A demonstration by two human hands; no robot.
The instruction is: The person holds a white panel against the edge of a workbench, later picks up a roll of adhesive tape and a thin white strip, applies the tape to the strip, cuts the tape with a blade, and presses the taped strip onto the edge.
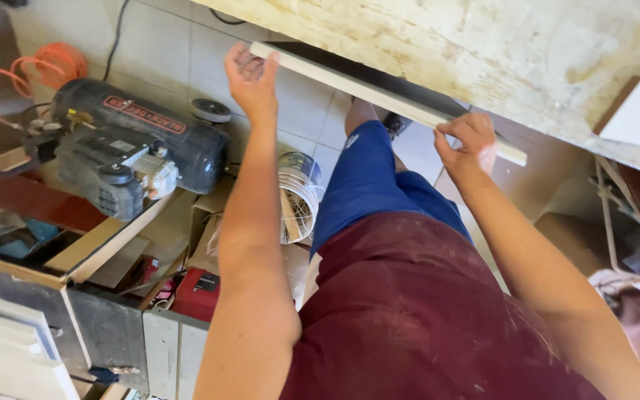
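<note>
Now left hand [250, 74] spread flat at board [379, 92] end; right hand [468, 148] grip pinching its edge.

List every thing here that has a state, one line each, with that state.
Board: held level at both ends, beside the workbench edge.
Left hand: open, fingers at the board's far end.
Right hand: closed around the board's near end.
Workbench: top bare and stained.
Compressor: lying on a low shelf.
Orange hose: coiled on the floor.
Bucket: upright, open, sticks inside.
</note>
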